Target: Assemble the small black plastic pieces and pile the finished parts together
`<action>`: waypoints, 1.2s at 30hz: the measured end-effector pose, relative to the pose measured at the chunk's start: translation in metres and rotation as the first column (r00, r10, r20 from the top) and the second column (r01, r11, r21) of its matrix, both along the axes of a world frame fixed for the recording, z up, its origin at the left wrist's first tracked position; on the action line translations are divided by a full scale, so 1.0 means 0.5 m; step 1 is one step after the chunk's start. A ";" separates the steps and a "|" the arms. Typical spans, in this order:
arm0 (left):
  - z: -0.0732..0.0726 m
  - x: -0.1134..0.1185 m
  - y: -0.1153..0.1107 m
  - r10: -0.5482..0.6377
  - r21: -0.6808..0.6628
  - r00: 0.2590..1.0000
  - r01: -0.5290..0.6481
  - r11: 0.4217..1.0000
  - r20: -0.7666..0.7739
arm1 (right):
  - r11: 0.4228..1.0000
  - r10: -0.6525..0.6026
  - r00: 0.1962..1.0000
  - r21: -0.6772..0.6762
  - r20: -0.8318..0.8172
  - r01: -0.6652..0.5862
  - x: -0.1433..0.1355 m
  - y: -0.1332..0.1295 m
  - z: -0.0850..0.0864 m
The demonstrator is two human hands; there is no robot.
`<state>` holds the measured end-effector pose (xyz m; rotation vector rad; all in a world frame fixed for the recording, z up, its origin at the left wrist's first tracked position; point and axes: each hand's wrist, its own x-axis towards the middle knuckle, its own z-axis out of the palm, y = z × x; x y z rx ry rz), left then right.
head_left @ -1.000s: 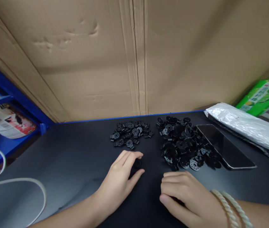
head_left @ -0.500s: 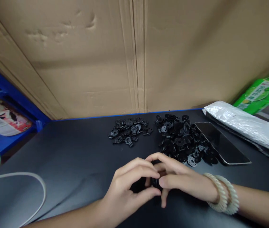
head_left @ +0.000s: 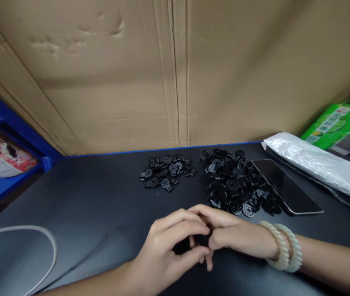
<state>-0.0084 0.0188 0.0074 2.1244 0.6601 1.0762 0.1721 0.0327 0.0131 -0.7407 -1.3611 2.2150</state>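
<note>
A small black part [head_left: 202, 239] is pinched between the fingertips of both hands, low in the middle of the view and mostly covered by the fingers. My left hand [head_left: 173, 242] grips it from the left with thumb and fingers. From the right, my right hand [head_left: 230, 232] closes on it, two beaded bracelets at the wrist. Beyond the hands lies a smaller pile of black perforated discs with tabs [head_left: 165, 170]. To its right is a larger heap of black round parts [head_left: 236, 181], just past my right hand.
A dark phone [head_left: 287, 187] lies right of the larger heap on the black table [head_left: 79, 197]. Behind it are a silver-white packet [head_left: 323, 164] and a green package [head_left: 332, 123]. A white cable [head_left: 53, 246] loops at left, near a blue shelf [head_left: 43, 158]. Cardboard [head_left: 116, 94] stands behind.
My right hand has shifted slightly left and its thumb sits closer to my left fingertips. The held part stays between both hands. The view has moved slightly.
</note>
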 end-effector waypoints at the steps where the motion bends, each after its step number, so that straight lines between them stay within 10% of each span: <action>1: 0.000 0.000 0.000 0.000 0.000 1.000 0.000 1.000 -0.002 | 1.000 0.003 1.000 -0.003 -0.008 -0.003 0.000 0.000 0.000; 36: 0.008 0.013 -0.007 0.022 -0.014 1.000 -0.022 1.000 -0.002 | 0.991 0.047 0.996 0.125 0.076 -0.056 -0.004 -0.016 -0.010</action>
